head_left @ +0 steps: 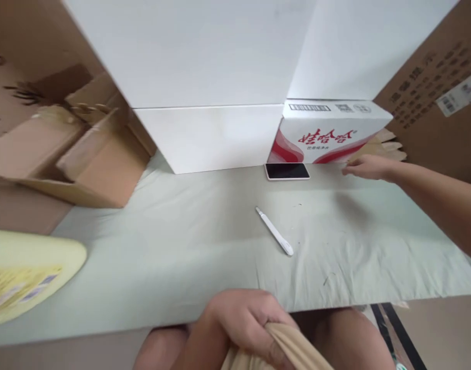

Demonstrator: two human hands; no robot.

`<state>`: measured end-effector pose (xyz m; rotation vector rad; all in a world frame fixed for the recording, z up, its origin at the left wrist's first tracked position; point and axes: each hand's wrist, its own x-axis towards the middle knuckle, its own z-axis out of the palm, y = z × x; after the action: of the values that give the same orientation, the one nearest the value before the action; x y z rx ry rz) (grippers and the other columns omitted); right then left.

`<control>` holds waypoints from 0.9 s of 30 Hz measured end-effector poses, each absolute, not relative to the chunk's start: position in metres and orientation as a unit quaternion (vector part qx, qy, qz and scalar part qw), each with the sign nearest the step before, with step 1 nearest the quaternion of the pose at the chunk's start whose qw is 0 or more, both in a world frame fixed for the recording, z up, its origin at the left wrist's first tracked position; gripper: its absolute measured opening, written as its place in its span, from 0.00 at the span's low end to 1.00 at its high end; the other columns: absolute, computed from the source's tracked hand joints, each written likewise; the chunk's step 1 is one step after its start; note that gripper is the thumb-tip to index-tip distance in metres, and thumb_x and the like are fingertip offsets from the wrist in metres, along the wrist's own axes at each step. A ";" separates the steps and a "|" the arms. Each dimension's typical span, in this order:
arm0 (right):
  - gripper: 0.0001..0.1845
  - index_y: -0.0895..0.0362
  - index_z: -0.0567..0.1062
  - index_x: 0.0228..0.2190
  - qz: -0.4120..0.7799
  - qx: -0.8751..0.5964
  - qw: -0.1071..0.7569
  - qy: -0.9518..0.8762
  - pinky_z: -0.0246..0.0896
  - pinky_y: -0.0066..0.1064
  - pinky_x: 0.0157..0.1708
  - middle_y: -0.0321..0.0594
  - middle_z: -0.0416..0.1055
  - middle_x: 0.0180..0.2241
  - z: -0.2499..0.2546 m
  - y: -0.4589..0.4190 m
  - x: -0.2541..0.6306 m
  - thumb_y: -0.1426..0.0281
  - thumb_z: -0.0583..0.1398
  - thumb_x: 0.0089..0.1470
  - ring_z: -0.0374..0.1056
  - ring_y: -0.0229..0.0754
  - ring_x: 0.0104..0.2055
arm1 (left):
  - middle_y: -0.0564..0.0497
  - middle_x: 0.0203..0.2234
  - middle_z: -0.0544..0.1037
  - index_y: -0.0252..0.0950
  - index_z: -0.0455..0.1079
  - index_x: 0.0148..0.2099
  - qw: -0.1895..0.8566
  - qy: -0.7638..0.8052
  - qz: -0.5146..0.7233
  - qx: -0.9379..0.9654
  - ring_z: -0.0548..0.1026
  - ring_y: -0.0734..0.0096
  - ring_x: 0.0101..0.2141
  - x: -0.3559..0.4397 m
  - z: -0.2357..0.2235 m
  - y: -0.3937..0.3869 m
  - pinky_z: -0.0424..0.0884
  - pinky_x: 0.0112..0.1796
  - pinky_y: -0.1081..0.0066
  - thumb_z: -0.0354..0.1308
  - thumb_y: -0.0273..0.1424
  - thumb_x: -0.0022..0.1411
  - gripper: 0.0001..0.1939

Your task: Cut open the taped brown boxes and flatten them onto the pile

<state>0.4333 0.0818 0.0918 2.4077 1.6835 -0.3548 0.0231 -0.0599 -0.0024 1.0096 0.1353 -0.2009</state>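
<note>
At the bottom middle, my left hand (254,321) is closed around a bunched beige cloth (297,347), close to my lap. Over the right side of the table, my right hand (368,167) reaches out with its fingers drawn together; anything between them is too small to make out. Its shadow falls on the cover below, so it is raised off the surface. A white scalpel-like craft knife (274,231) lies slanted on the pale green tablecloth (197,221). Behind it, a phone (287,171) with a dark screen lies flat against a white and red carton (328,136).
Large white boxes (212,136) stand along the back. Opened cardboard boxes (104,159) sit at the left, with a pale yellow rounded object (35,257) before them. A tall brown carton (432,97) stands at right, near some light brown pieces (390,147).
</note>
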 end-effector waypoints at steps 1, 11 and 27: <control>0.12 0.61 0.83 0.30 -0.152 0.790 0.093 0.587 0.66 0.35 0.38 0.50 0.81 0.36 0.098 0.079 0.406 0.69 0.60 0.60 0.73 0.46 0.35 | 0.53 0.27 0.74 0.31 0.74 0.32 0.866 0.042 -0.078 0.491 0.69 0.75 0.29 0.020 0.003 -0.059 0.69 0.30 0.77 0.81 0.49 0.36 0.31; 0.14 0.55 0.81 0.44 -0.252 0.470 -0.089 0.841 0.67 0.33 0.36 0.39 0.76 0.32 0.063 0.050 0.084 0.68 0.57 0.62 0.68 0.38 0.28 | 0.51 0.26 0.76 0.29 0.74 0.31 0.828 -0.156 0.030 0.537 0.75 0.68 0.30 -0.049 0.033 -0.054 0.74 0.39 0.71 0.79 0.42 0.44 0.24; 0.19 0.58 0.76 0.53 -0.119 0.439 -0.195 0.869 0.73 0.43 0.47 0.50 0.74 0.59 0.073 0.087 -0.085 0.71 0.55 0.63 0.78 0.49 0.45 | 0.52 0.27 0.75 0.27 0.75 0.32 0.836 -0.193 0.051 0.511 0.73 0.69 0.31 -0.102 0.039 -0.049 0.72 0.37 0.74 0.80 0.35 0.42 0.22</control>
<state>-0.0854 0.0866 0.0727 1.5821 3.1303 -0.4288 -0.1017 -0.0489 0.0394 1.0816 -0.4077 0.1085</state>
